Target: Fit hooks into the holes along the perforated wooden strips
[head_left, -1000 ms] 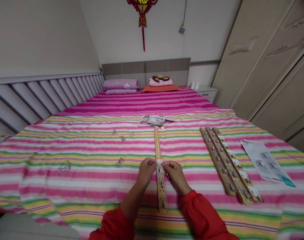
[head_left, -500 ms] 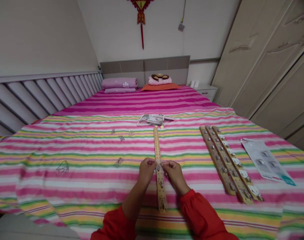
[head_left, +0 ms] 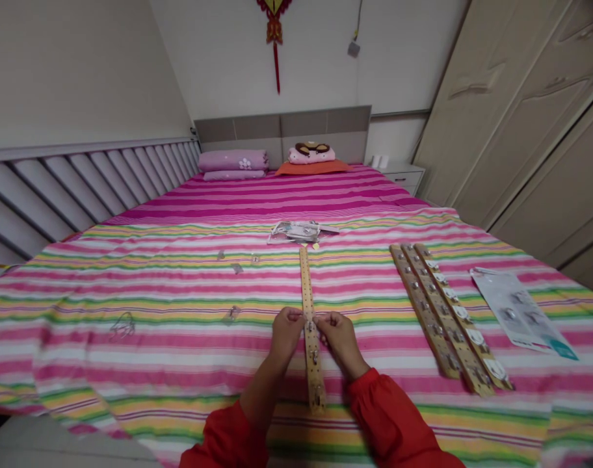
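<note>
A narrow wooden strip with rows of holes (head_left: 307, 279) lies lengthwise before me on the striped bedspread. Small metal hooks (head_left: 315, 356) sit along its near half. My left hand (head_left: 287, 331) is closed in a pinch at the strip's left edge, and my right hand (head_left: 339, 337) pinches at the right edge. Between their fingertips is another small metal hook (head_left: 310, 326), lying against the strip; its base is partly hidden by the fingers. Whether it is fixed to the wood I cannot tell.
Three similar strips with hooks (head_left: 440, 312) lie side by side to the right, next to a clear package of hooks (head_left: 521, 312). Beyond my strip is a pile of plastic packaging (head_left: 299, 232). Small clear pieces (head_left: 233, 314) and a crumpled clear item (head_left: 123, 326) lie left.
Both hands stay almost in place at the hook, their fingers shifting only slightly. The whole view has tilted a little; nothing else has visibly moved.
</note>
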`<state>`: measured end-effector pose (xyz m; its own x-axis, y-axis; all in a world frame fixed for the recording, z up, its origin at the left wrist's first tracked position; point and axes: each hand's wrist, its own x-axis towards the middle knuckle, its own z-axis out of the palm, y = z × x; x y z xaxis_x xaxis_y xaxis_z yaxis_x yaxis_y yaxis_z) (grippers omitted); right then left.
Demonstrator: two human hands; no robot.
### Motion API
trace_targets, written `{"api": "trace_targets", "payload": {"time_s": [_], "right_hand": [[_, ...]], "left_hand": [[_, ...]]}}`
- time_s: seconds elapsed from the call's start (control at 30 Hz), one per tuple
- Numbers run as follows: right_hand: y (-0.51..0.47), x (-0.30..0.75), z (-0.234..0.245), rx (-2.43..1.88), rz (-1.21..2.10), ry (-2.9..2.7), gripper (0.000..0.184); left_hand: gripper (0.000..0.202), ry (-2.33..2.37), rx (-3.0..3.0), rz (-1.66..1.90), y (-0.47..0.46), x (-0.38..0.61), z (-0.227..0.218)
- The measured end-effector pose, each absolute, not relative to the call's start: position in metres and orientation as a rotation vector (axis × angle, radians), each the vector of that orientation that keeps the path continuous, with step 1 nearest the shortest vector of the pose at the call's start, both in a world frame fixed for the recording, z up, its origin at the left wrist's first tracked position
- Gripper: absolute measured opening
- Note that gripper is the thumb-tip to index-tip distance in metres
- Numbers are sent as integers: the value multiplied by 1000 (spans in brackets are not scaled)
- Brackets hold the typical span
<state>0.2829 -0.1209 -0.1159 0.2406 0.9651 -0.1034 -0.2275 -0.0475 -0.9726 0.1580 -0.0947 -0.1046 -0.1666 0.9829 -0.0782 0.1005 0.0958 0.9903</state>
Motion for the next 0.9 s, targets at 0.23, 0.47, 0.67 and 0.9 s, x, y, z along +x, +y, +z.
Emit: {"api": "trace_targets", "payload": {"time_s": [0.23, 0.47, 0.67, 0.9], "right_hand": [[-124, 286, -114, -1149, 1251, -837, 27], [-123, 290, -118, -1091, 1317, -853, 29], [-121, 289, -124, -1086, 1303, -863, 28], [-120, 290, -123, -1102, 1308, -860, 26]], "left_hand": [[13, 1539, 1057, 1022, -94, 158, -95], [11, 1539, 1006, 958, -89, 158, -90], [19, 1532, 1042, 951, -82, 157, -88], [22, 1604, 1105, 992, -76, 157, -100]]}}
